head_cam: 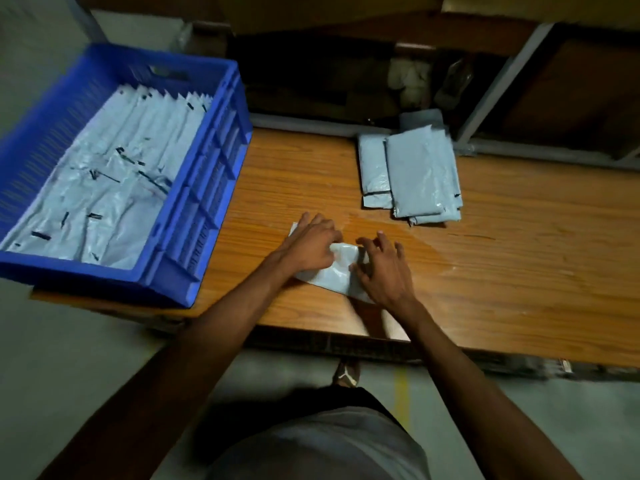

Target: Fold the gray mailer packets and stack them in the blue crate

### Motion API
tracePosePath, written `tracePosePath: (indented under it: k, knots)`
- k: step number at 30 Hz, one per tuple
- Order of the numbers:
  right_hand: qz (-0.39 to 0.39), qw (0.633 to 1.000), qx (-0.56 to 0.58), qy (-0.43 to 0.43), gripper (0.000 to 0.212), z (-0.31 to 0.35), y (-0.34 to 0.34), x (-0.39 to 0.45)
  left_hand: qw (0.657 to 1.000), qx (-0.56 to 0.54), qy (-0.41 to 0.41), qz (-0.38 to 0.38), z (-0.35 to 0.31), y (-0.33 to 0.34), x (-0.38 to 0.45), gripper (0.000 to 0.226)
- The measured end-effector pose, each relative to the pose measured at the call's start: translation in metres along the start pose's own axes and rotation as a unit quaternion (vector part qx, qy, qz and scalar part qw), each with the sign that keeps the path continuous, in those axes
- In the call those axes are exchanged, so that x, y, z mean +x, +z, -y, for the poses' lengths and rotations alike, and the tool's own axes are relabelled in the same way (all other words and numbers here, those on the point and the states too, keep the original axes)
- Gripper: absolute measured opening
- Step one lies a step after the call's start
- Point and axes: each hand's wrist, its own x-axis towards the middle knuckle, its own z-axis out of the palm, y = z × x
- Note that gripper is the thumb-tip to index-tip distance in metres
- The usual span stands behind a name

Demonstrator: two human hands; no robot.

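A: Where is the packet [334, 273]?
B: On the bench [485, 271], beside the blue crate [194, 216]. Left hand [311, 242] presses it, fingers flat; right hand [384, 268] touches it, fingers spread.

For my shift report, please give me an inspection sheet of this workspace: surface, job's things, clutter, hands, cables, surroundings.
Surface: wooden table, with a darker patch right of the hands.
Job's things: blue crate on the table's left end, holding rows of gray packets; one packet under both hands near the front edge; a small pile of packets at the back of the table.
Clutter: nothing seen on the table.
Hands: left hand presses on the packet's left part; right hand rests on its right part, fingers spread and bent.
Cables: nothing seen.
Surroundings: dark shelving behind the table, contents unclear; gray floor with a yellow line.
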Motion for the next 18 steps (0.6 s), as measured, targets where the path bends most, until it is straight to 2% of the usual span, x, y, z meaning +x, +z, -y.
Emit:
tracePosePath:
  k: [3,6,12,18]
  knots:
    - [-0.017,1.0,-0.003,0.0,0.028,0.038,-0.034,-0.014,0.998,-0.005,0.055,-0.031,0.004,-0.037,-0.026,0.029]
    - [-0.058,0.998,-0.014,-0.012,0.021,0.084,-0.067,-0.029,0.991,0.006,0.093,-0.1,0.016,-0.082,-0.058,0.022]
    - [-0.165,0.985,0.039,-0.028,0.022,0.182,-0.127,-0.046,0.974,-0.003,0.127,-0.188,0.05,-0.191,-0.11,0.021]
    - [-0.221,0.972,0.057,-0.057,0.019,0.258,-0.147,-0.024,0.973,-0.006,0.129,-0.189,0.1,-0.257,-0.139,0.026]
